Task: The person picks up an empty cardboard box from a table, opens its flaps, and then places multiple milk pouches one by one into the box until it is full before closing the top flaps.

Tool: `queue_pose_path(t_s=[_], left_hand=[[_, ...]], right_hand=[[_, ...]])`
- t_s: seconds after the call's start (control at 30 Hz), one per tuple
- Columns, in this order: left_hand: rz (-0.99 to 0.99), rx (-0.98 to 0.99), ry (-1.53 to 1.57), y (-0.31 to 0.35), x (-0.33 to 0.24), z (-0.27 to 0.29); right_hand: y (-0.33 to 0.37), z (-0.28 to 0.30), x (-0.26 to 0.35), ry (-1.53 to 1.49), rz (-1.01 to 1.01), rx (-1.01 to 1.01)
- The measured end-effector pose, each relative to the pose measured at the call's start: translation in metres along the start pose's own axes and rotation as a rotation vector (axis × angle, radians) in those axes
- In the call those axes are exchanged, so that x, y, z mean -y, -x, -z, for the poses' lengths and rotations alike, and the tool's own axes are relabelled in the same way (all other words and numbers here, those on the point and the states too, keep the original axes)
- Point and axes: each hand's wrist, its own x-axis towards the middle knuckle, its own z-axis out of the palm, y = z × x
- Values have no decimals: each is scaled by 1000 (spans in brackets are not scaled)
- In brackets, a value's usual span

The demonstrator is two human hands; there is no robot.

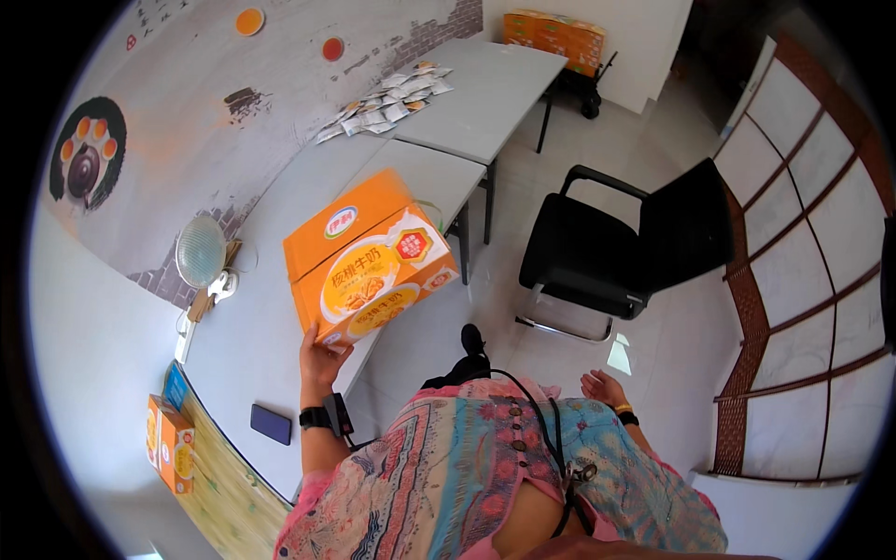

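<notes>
Grey worktop point(280, 215) along wall; one black chair point(616, 243) well apart at right. One orange carton point(369, 261) at worktop's edge, tilted, long axis running lower-left to upper-right. Left hand point(320, 355) grips carton's lower-left corner from below. Right hand point(605, 387) free, fingers loosely spread, well apart from carton. One dark phone point(271, 424) on worktop near left wrist.

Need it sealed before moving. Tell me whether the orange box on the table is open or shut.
Shut. The orange box shows its top flaps lying flat and closed; the left hand grips its near corner. Whether it is taped, cannot tell.

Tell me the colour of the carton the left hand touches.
Orange carton, with a yellow panel; head view.
</notes>
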Motion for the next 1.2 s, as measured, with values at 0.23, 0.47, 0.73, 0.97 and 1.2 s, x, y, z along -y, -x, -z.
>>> queue_pose_path(t_s=[0.23,0.47,0.73,0.97,1.2], left_hand=[[66,-4,2,-115,-1,0],[53,-176,8,-209,0,-49],[-4,-165,89,-290,10,-54],[-57,-130,120,-305,26,-70],[-160,-57,159,-301,37,-98]], right_hand=[[-34,-29,37,-81,93,66],[-86,-147,128,51,81,99],[-140,-294,219,244,177,302],[-180,-346,231,268,61,321],[-227,-464,270,582,85,559]])
